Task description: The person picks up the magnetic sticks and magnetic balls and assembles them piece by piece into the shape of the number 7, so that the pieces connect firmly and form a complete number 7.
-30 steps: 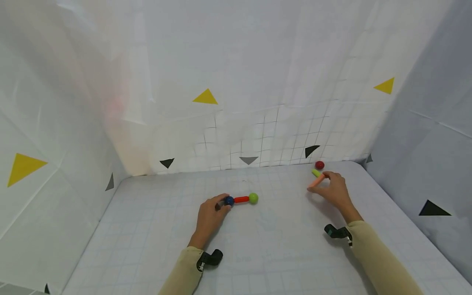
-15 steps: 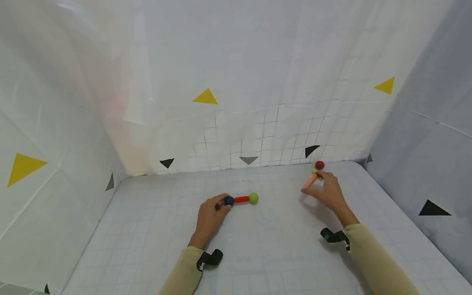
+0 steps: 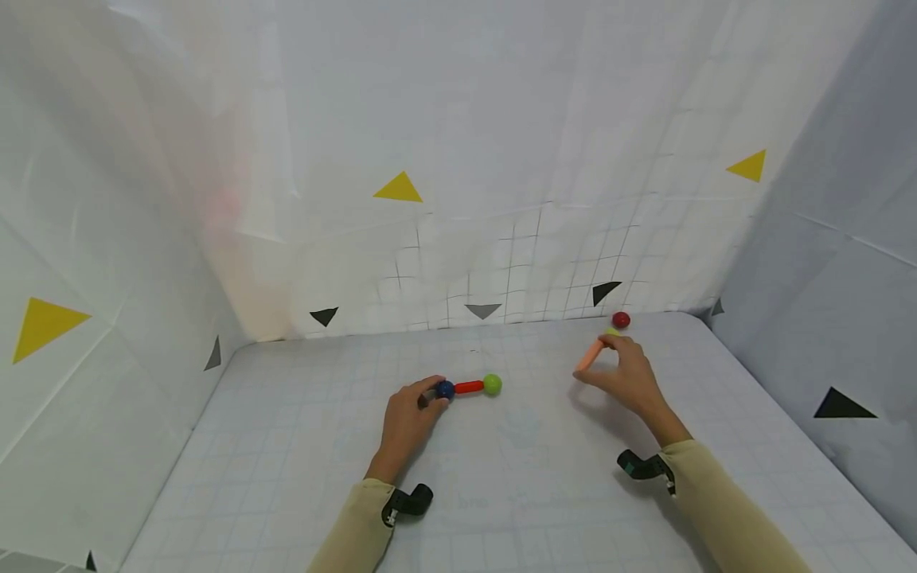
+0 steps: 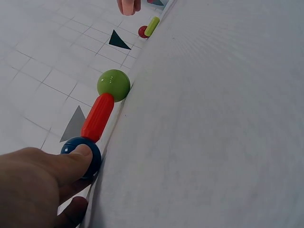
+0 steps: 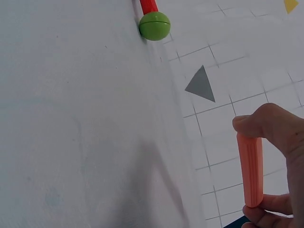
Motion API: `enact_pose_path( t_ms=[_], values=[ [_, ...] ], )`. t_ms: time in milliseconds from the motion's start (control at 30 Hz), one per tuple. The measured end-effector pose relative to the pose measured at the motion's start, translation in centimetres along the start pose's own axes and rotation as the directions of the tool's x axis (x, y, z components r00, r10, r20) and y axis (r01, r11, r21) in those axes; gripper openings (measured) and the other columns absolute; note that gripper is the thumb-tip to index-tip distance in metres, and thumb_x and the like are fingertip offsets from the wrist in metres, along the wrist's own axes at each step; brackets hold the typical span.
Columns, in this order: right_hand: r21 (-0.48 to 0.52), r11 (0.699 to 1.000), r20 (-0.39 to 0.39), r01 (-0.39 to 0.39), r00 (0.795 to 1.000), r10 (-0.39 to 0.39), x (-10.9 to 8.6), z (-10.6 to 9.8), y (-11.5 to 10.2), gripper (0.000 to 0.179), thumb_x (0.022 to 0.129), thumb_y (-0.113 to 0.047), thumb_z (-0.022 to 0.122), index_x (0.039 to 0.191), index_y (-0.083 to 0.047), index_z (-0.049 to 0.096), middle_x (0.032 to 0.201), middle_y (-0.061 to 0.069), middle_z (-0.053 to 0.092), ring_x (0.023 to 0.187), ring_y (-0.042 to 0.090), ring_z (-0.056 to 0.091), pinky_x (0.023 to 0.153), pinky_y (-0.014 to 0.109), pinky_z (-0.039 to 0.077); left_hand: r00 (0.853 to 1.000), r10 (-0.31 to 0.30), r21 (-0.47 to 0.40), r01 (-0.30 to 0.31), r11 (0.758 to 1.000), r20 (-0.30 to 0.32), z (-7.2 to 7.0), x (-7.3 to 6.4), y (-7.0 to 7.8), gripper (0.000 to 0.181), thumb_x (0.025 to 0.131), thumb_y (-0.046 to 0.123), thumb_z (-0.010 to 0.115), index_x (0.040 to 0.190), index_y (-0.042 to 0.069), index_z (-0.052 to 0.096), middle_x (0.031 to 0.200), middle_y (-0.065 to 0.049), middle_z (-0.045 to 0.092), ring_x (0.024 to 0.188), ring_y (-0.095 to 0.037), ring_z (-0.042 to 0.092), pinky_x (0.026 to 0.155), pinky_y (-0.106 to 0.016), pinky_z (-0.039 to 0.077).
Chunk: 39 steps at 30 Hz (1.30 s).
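My left hand (image 3: 411,426) pinches a dark blue ball (image 4: 84,154) between thumb and fingers. A red rod (image 4: 98,117) runs from that ball to a green ball (image 4: 114,85), the three joined in a line on the table. Off to the right, my right hand (image 3: 630,382) holds an orange rod (image 5: 250,171) lengthwise, thumb at one end and fingertips at the other. Its shadow falls on the surface below. Behind this hand, in the head view, part of a yellow-green rod (image 3: 612,332) shows beside a red ball (image 3: 621,320).
The white table (image 3: 516,493) carries a faint grid. White sheeting (image 3: 501,119) rises at the back and both sides, with yellow and black triangles stuck on it. A dark camera is strapped to each wrist.
My right hand has carried the orange rod leftward and slightly nearer, away from the red ball. The left hand and the joined ball-and-rod piece have stayed in place.
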State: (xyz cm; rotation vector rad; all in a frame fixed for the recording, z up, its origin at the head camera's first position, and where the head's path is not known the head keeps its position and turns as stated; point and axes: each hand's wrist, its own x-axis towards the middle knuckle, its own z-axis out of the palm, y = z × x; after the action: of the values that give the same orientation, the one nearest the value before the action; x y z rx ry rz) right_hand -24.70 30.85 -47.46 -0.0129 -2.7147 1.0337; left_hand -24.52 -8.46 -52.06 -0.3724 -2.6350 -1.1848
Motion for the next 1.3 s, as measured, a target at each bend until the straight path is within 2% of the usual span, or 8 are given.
enact_pose_path(
  t_ms=[267, 467, 700, 1000, 1300],
  values=[
    [0.011, 0.999, -0.010, 0.043, 0.999, -0.043, -0.4, 0.5, -0.6, 0.084, 0.080, -0.034, 0.091, 0.143, 0.006, 0.051, 0.142, 0.027, 0.051, 0.131, 0.047, 0.042, 0.103, 0.067, 0.037, 1.000, 0.010, 0.002, -0.010, 1.000, 0.001, -0.2, 0.0, 0.1, 0.039, 0.091, 0.016, 0.083, 0.130, 0.017, 0.074, 0.089, 0.000, 0.066, 0.079, -0.018, 0.054, 0.068, -0.035, 0.045],
    [0.018, 0.999, 0.018, 0.040, 0.999, -0.040, -0.8, 0.8, -1.0, 0.088, 0.080, -0.035, 0.091, 0.145, 0.005, 0.049, 0.144, 0.026, 0.049, 0.134, 0.047, 0.038, 0.105, 0.069, 0.036, 1.000, 0.004, -0.003, -0.004, 1.000, 0.005, -0.1, -0.1, 0.0, 0.039, 0.092, 0.018, 0.082, 0.130, 0.018, 0.074, 0.088, 0.001, 0.066, 0.078, -0.017, 0.054, 0.068, -0.034, 0.045],
    [0.066, 0.994, 0.050, 0.087, 0.995, -0.090, -1.2, 1.1, -1.3, 0.092, 0.081, -0.042, 0.091, 0.148, 0.004, 0.048, 0.147, 0.024, 0.048, 0.137, 0.044, 0.040, 0.105, 0.066, 0.039, 1.000, 0.005, -0.034, -0.005, 0.999, -0.001, -0.2, -0.2, 0.2, 0.038, 0.092, 0.018, 0.082, 0.129, 0.018, 0.075, 0.086, 0.001, 0.065, 0.077, -0.017, 0.054, 0.066, -0.035, 0.044],
    [0.107, 0.984, 0.076, 0.143, 0.986, -0.152, -1.7, 2.3, -1.9, 0.095, 0.077, -0.033, 0.095, 0.149, 0.005, 0.046, 0.142, 0.020, 0.051, 0.133, 0.042, 0.043, 0.103, 0.060, 0.044, 1.000, 0.004, -0.023, -0.004, 1.000, -0.002, -0.2, -0.2, 0.2, 0.038, 0.092, 0.019, 0.082, 0.130, 0.018, 0.074, 0.091, 0.002, 0.067, 0.078, -0.016, 0.054, 0.067, -0.034, 0.045],
    [0.150, 0.970, 0.098, 0.190, 0.974, -0.206, -2.3, 3.3, -2.9, 0.087, 0.075, -0.031, 0.097, 0.143, -0.001, 0.051, 0.140, 0.016, 0.052, 0.131, 0.040, 0.044, 0.101, 0.059, 0.045, 1.000, -0.005, -0.024, 0.005, 1.000, 0.005, -0.3, -0.2, 0.4, 0.038, 0.092, 0.019, 0.082, 0.130, 0.019, 0.074, 0.090, 0.003, 0.066, 0.078, -0.016, 0.053, 0.068, -0.034, 0.044]
  ],
)
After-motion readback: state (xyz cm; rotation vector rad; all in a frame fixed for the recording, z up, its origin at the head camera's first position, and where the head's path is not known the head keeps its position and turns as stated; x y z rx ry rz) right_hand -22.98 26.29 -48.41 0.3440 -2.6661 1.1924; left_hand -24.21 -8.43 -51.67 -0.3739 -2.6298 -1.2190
